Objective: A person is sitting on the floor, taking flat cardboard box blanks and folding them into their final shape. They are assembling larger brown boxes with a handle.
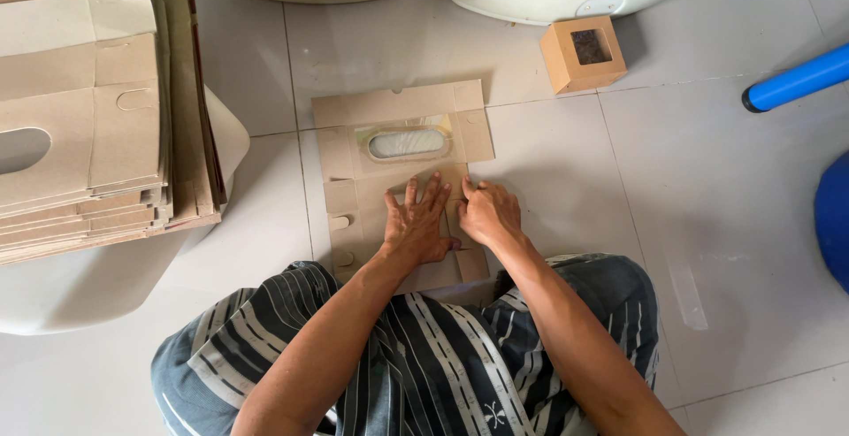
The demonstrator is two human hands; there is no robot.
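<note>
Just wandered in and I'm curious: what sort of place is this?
Probably a home-style box-folding workspace on a white tiled floor: a flat brown cardboard blank with an oval window, a stack of similar blanks, and one small finished brown box.

brown cardboard blank [402, 104], blue pipe [796, 80], grey striped cloth [433, 356]

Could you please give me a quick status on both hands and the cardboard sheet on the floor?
Left hand flat on cardboard sheet, fingers spread. Right hand pressing its right-side flap. Sheet flat on floor, window up. Nothing on it.
</note>
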